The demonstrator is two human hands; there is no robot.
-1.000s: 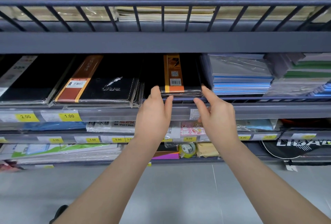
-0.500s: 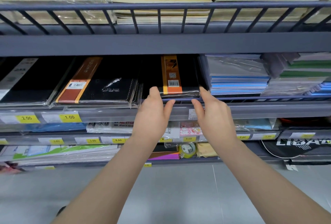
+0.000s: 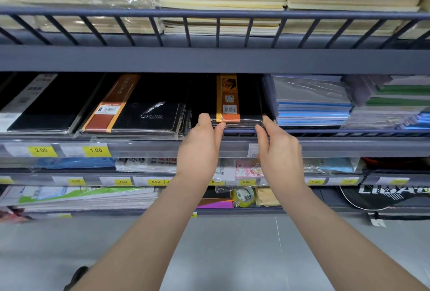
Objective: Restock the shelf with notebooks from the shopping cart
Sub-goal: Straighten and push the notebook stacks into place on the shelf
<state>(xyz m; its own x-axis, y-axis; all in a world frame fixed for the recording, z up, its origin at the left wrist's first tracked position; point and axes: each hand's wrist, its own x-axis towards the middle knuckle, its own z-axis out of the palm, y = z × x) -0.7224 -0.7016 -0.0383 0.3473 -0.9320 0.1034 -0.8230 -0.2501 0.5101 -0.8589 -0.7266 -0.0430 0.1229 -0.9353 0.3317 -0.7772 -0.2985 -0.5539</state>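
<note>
Black stack: shrink-wrapped notebooks point(image 3: 237, 104) with an orange band, lying flat on the middle shelf point(image 3: 325, 145), front edge just behind the shelf's low rail.
Left of the stack: another black notebook pile point(image 3: 144, 114) with a brown band, just beside it, seemingly touching.
Right of the stack: blue-edged exercise books point(image 3: 311, 111), close by.
Left hand point(image 3: 200, 151): at the stack's front left corner, thumb on top, fingers curled under the edge in a light pinch.
Right hand point(image 3: 279, 151): at the front right corner, thumb against the edge, fingers bent below; whether it truly grips or only presses, I cannot tell.
Step in hand: seating and squaring the stack in its slot, by my reading.
Next move: likely a level push back between its neighbours, then letting go and returning to the cart, which is out of view.
Risk: slippery wrap may let the top copy slide.
</note>
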